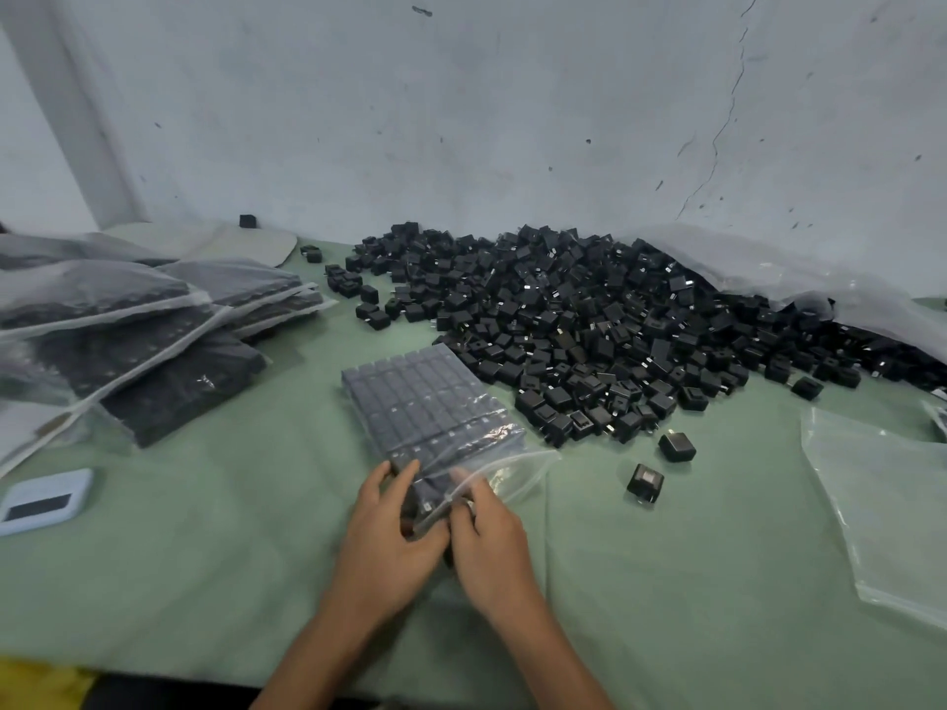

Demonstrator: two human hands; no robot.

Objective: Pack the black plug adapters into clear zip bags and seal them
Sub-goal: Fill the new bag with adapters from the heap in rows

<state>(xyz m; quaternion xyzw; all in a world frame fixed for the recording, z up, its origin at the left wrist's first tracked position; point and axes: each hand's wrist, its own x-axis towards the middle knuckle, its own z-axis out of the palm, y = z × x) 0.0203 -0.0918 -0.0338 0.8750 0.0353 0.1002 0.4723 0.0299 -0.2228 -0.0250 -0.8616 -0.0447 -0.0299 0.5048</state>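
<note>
A: Quick, what do I log for the hands?

B: From my feed, both are at the near end of the filled bag (433, 409). My left hand (387, 525) curls its fingers round the bag's near left corner. My right hand (487, 530) pinches the zip edge just beside it. The hands are almost touching.

A: Bag position?

B: Flat on the green table (205, 530), middle of view, rows of adapters inside. Its mouth flap sticks out to the right, looks unsealed there.

A: Loose stock?

B: Big pile of adapters (589, 320) against the wall, touching the bag's far right side. Two strays (645, 483) near the pile's front edge.

A: Anything else?

B: Stack of packed bags (128, 320) far left, empty bag (881, 504) far right, and a pale blue device (43, 499) at the left edge; can't tell what it is.
</note>
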